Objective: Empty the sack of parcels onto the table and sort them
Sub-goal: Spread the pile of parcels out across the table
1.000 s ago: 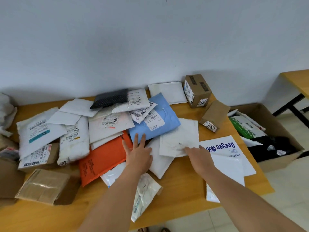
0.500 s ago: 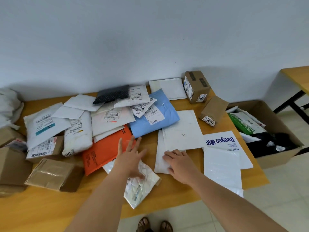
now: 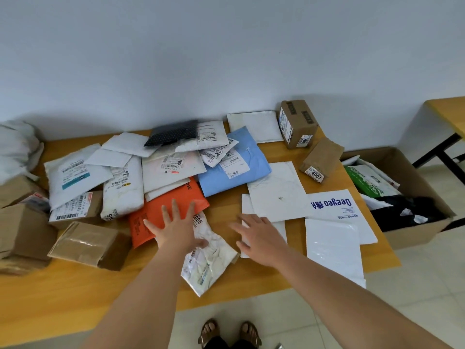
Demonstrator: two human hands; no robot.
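Several parcels lie spread on the wooden table [image 3: 75, 293]. My left hand [image 3: 176, 227] lies flat with fingers spread across an orange mailer [image 3: 156, 212] and a crumpled clear bag [image 3: 208, 258]. My right hand [image 3: 259, 235] is open with straight fingers over the lower edge of a white mailer [image 3: 276, 192]. A blue mailer [image 3: 231, 167] sits behind the hands. White labelled mailers [image 3: 75, 177] overlap at the left. A white bag printed Deeyeo [image 3: 334, 205] and a plain white bag [image 3: 332, 248] lie at the right. The pale sack [image 3: 17, 149] is bunched at the far left.
Brown boxes [image 3: 88, 245] stand at the table's left front, two more [image 3: 297, 122] at the back right. An open cardboard box [image 3: 407, 197] with bags stands on the floor to the right. Another table [image 3: 448, 112] is at the far right. My feet [image 3: 229, 333] show below the table edge.
Both hands drew back toward me. The left slid from the orange mailer's top to its lower end and the clear bag. The right let go of the white mailer and opened.
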